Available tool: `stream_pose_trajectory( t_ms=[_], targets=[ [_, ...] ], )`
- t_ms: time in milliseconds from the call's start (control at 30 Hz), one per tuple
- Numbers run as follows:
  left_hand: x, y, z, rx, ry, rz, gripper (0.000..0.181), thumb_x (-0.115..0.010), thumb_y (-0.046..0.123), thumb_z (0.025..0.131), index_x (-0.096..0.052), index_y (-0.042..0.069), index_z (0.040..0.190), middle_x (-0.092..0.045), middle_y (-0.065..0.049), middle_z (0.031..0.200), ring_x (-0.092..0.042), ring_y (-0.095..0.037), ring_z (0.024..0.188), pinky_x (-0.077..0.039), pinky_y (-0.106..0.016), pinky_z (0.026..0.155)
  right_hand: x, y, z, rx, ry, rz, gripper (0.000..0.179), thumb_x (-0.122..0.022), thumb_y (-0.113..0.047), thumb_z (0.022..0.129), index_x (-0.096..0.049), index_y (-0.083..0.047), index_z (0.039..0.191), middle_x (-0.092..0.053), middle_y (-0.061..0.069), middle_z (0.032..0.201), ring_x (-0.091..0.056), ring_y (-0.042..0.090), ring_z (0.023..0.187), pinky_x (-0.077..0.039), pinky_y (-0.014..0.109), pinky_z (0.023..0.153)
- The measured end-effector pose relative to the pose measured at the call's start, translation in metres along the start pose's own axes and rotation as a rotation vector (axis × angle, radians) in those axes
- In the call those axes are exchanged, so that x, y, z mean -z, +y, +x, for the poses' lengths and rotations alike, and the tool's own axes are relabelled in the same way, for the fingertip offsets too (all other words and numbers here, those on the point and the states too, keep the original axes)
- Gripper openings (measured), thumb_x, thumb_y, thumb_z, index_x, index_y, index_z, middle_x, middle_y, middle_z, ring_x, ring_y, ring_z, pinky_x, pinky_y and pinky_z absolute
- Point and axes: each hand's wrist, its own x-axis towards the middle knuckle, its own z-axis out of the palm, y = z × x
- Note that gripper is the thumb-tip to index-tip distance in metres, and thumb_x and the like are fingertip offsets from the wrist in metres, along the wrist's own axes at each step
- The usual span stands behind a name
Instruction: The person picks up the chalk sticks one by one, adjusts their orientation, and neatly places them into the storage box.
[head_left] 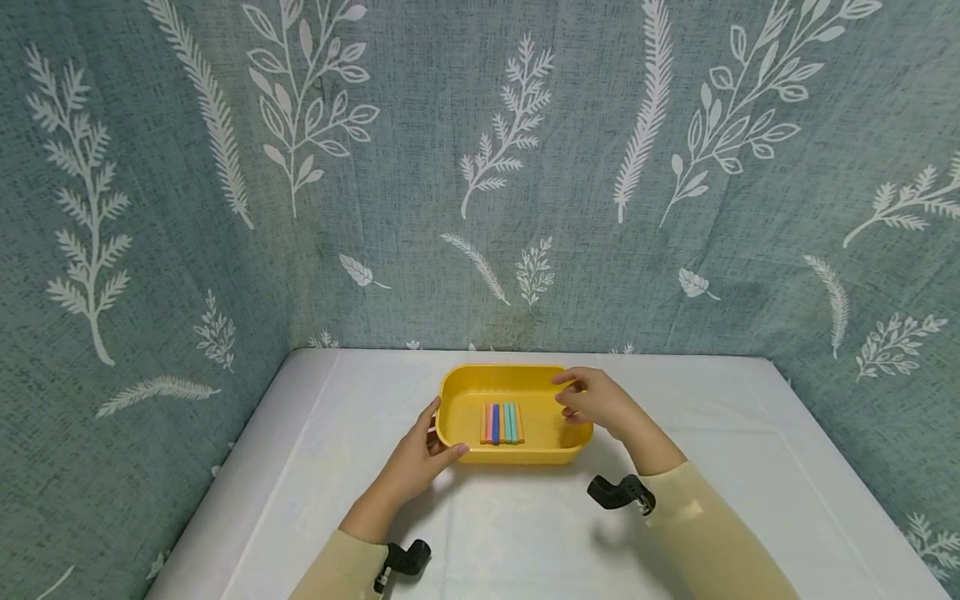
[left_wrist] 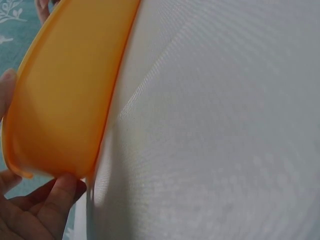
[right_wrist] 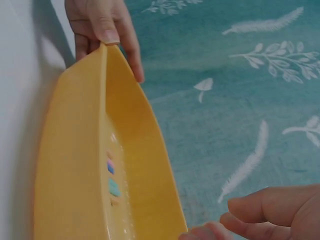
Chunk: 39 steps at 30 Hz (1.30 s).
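A yellow plastic tray (head_left: 517,457) stands on the white tabletop. Several coloured sticks that look like chalk (head_left: 496,424), in orange, pink, blue and green, lie side by side on its floor. My left hand (head_left: 415,457) grips the tray's left end, thumb over the front corner of the rim. The left wrist view shows that hand (left_wrist: 42,207) against the tray's outer wall (left_wrist: 70,95). Over the tray's right end hovers my right hand (head_left: 600,404), fingers loosely bent with nothing visible between them. In the right wrist view this hand (right_wrist: 280,212) is close to the rim.
White cloth (head_left: 510,533) covers the table around the tray. A teal curtain with white leaf prints (head_left: 420,275) hangs behind the table and along both sides. Black wrist mounts (head_left: 408,558) sit on both sleeves.
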Motion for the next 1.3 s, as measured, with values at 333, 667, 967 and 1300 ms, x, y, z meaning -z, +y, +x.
stream_pose_trajectory(
  t_ms=[333, 667, 967, 1300],
  targets=[
    [0.002, 0.0, -0.001, -0.003, -0.006, -0.01, 0.098, -0.078, 0.035, 0.089, -0.016, 0.016, 0.162, -0.041, -0.019, 0.152, -0.054, -0.032, 0.13, -0.051, -0.038, 0.101, 0.025, 0.016, -0.014, 0.044, 0.106, 0.049, 0.036, -0.058, -0.009, 0.101, -0.055, 0.005, 0.135, -0.058, 0.02, 0.107, -0.064, 0.027, 0.087, -0.061, 0.035, 0.079],
    [0.002, 0.0, -0.001, -0.013, -0.013, -0.018, 0.096, -0.077, 0.033, 0.09, -0.016, 0.017, 0.162, -0.041, -0.018, 0.152, -0.053, -0.032, 0.13, -0.051, -0.037, 0.101, 0.043, 0.034, -0.018, 0.073, 0.171, 0.07, 0.036, -0.055, -0.009, 0.102, -0.054, 0.006, 0.135, -0.057, 0.024, 0.111, -0.062, 0.024, 0.086, -0.06, 0.032, 0.078],
    [0.001, 0.0, -0.001, -0.012, -0.01, -0.026, 0.095, -0.076, 0.031, 0.091, -0.016, 0.015, 0.162, -0.04, -0.019, 0.152, -0.053, -0.032, 0.13, -0.051, -0.037, 0.101, 0.051, 0.065, -0.006, 0.027, 0.242, -0.03, 0.038, -0.056, -0.007, 0.101, -0.053, 0.009, 0.135, -0.058, 0.017, 0.104, -0.065, 0.025, 0.084, -0.061, 0.033, 0.076],
    [0.001, 0.0, -0.001, -0.007, -0.009, -0.015, 0.095, -0.076, 0.031, 0.091, -0.015, 0.014, 0.162, -0.04, -0.02, 0.153, -0.053, -0.033, 0.131, -0.05, -0.038, 0.102, 0.057, 0.085, 0.015, -0.048, 0.256, -0.159, 0.038, -0.06, -0.009, 0.098, -0.055, 0.007, 0.132, -0.063, 0.019, 0.101, -0.063, 0.018, 0.074, -0.06, 0.03, 0.066]
  ],
)
